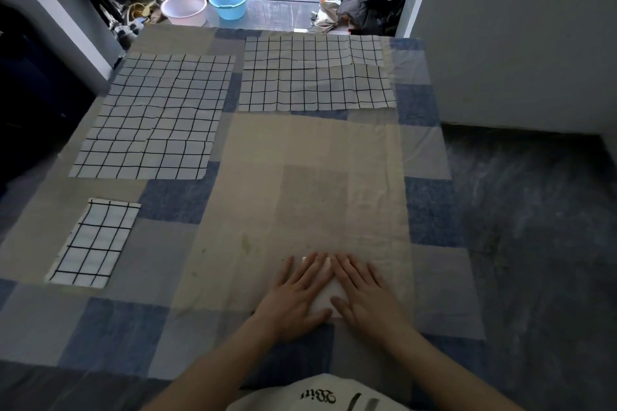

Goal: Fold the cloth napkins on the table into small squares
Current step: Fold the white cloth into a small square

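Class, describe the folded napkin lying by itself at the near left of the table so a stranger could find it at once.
Start at the patchwork tablecloth and look to its near left side, below the big spread napkin. There lies the folded napkin, white with a black grid. Unlike the two spread napkins it is a narrow rectangle, and no hand touches it.

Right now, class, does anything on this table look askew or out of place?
The far napkin has its right corner lapped over itself, breaking the grid. Otherwise nothing stands out; both hands press a folded napkin flat.
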The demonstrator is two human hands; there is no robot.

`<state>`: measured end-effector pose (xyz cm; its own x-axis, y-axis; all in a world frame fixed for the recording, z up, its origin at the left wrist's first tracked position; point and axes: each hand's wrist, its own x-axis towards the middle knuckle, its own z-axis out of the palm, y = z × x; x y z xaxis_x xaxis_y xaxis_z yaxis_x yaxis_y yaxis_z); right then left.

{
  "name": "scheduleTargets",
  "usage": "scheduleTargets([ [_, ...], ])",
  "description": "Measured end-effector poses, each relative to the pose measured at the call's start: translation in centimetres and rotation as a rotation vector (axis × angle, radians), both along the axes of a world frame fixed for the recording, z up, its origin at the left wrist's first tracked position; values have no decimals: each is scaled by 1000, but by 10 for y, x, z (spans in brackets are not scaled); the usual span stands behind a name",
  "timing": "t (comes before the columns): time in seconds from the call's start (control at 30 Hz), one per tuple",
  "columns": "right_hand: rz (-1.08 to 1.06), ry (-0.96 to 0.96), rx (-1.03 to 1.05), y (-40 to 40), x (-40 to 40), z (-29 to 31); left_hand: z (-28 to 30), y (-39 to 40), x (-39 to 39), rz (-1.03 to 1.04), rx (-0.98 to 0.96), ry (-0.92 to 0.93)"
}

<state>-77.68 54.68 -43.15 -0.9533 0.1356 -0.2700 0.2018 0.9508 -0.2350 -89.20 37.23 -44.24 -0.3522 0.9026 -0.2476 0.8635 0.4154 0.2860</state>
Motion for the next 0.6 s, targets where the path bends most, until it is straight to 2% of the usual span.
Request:
scheduleTargets([
  [0.13, -8, 5, -46, 4, -6, 10, 1, -12, -6, 148, -30, -57],
  [0.3, -228, 56, -133, 13, -36, 30, 26, 2, -15, 245, -22, -99],
  [0.4, -252, 20, -243, 15, -44, 30, 35, 13, -23, 244, -24, -68],
  [0.53, -262, 25, -354, 9, -41, 32, 41, 20, -28, 253, -67, -169],
  [0.6, -338, 48, -456, 8, -36, 31, 44, 23, -29, 270, -12, -180],
])
